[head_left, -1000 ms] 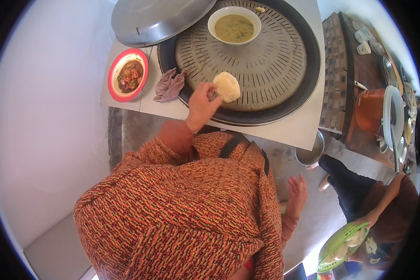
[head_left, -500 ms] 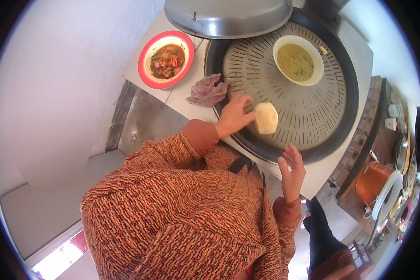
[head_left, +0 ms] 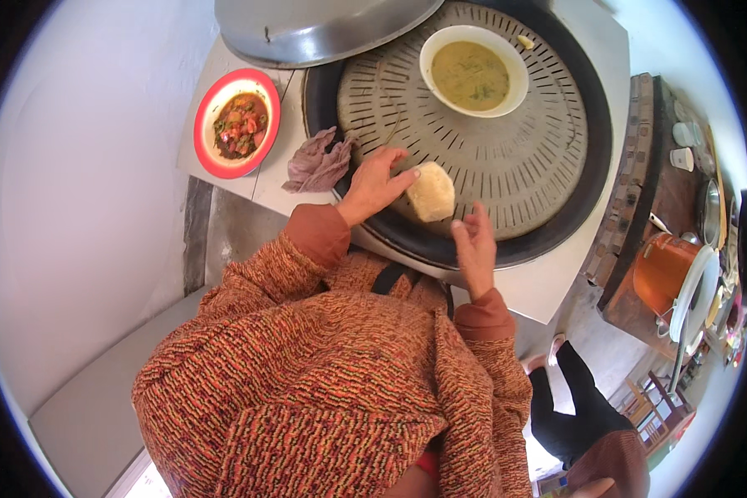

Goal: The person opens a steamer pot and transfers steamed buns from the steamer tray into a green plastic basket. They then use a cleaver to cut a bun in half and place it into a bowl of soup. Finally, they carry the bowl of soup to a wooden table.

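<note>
A pale, blocky steamed bun (head_left: 432, 192) rests near the front of a round slotted steamer plate (head_left: 506, 170) set in a dark-rimmed wok. At the bun's left side is my left hand (head_left: 373, 186), its fingers apart and its thumb tip at or touching the edge. My right hand (head_left: 476, 249) hovers over the wok's front rim, fingers loosely apart, just to the lower right of the bun. Farther back on the plate stands a white bowl (head_left: 427, 66) of yellowish-green soup. A small pale piece of food (head_left: 525, 41) lies beside that bowl.
A crumpled mauve cloth (head_left: 319, 162) lies by the wok's left rim. Left of it sits a red-rimmed plate (head_left: 205, 133) of stew. A large metal lid (head_left: 332, 29) leans over the back. An orange pot (head_left: 664, 270) stands at right; another person (head_left: 585, 407) is below it.
The view has shifted, so the stove appears farther left and up. My right hand has come closer to the bun, while my left stays at its left side.
</note>
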A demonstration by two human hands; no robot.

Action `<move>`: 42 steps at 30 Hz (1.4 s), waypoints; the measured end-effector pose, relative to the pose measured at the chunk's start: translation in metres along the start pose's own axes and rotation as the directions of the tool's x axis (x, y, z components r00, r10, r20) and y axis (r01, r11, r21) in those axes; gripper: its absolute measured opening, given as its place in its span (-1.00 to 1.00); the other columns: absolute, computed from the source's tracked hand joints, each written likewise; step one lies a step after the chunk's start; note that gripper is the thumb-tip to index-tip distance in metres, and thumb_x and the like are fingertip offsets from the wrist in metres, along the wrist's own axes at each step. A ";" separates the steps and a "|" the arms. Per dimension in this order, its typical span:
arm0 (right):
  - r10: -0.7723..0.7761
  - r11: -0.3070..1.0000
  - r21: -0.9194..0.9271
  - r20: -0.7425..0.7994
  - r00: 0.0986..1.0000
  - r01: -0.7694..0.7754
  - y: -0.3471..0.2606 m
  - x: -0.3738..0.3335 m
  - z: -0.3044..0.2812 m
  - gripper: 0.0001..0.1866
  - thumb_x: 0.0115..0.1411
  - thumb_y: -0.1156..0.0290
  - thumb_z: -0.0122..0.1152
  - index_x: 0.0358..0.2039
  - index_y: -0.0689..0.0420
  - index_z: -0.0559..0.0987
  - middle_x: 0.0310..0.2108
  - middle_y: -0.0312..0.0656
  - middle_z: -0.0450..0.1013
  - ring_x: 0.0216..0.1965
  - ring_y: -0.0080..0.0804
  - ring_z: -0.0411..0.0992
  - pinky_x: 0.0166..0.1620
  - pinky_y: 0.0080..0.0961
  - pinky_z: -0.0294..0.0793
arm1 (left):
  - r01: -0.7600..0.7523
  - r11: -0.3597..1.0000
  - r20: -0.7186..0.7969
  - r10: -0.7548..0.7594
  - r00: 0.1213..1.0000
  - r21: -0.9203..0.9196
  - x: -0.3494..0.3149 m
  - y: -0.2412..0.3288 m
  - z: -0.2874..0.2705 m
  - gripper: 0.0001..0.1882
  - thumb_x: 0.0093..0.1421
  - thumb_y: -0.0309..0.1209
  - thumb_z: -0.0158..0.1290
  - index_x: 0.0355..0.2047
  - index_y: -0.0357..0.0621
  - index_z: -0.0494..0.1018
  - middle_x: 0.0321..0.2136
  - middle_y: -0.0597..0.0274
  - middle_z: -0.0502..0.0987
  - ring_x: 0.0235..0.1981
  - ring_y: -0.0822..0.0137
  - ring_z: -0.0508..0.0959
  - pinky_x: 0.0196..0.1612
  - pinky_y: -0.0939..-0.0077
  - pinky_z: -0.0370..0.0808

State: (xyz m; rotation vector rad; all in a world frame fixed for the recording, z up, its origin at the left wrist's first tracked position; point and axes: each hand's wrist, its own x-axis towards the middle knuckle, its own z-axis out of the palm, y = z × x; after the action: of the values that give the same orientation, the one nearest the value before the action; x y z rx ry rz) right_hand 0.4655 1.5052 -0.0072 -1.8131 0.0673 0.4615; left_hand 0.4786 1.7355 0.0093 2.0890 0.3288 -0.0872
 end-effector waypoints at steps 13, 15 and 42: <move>0.027 0.972 -0.226 -0.154 0.988 -0.061 -0.003 0.008 0.025 -0.37 0.17 0.15 0.06 0.15 0.28 0.22 -0.15 0.06 0.36 -0.24 -0.16 0.40 -0.13 -0.35 0.39 | 0.026 0.982 0.201 -0.064 0.977 0.186 0.019 -0.020 0.020 -0.38 0.04 0.02 0.06 -0.11 -0.30 0.44 -0.18 -0.15 0.48 -0.12 -0.02 0.47 -0.06 0.26 0.38; 0.034 0.994 -0.096 -0.131 0.991 -0.047 -0.027 0.002 0.025 -0.37 0.17 0.15 0.05 0.17 0.24 0.20 -0.16 0.06 0.34 -0.29 -0.18 0.38 -0.14 -0.35 0.39 | 0.036 0.994 0.198 -0.057 0.979 0.106 0.017 -0.004 0.011 -0.44 0.04 -0.03 0.09 -0.20 -0.34 0.45 -0.26 -0.14 0.48 -0.21 -0.01 0.49 -0.12 0.28 0.39; 0.117 0.974 0.202 -0.039 0.992 -0.107 -0.041 -0.030 -0.018 -0.54 0.30 0.23 -0.06 0.14 0.19 0.30 -0.14 -0.21 0.36 -0.24 -0.52 0.37 -0.19 -0.63 0.37 | -0.221 0.968 -0.181 0.240 0.954 0.116 -0.063 -0.023 -0.042 -0.85 0.18 -0.40 -0.04 -0.36 -0.24 0.42 -0.38 0.11 0.41 -0.29 0.13 0.38 -0.17 0.39 0.30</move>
State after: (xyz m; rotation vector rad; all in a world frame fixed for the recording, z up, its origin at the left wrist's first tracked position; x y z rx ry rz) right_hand 0.4545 1.4946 0.0442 -1.6290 0.2440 0.4713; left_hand 0.4091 1.7702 0.0241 2.2198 0.1974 0.2472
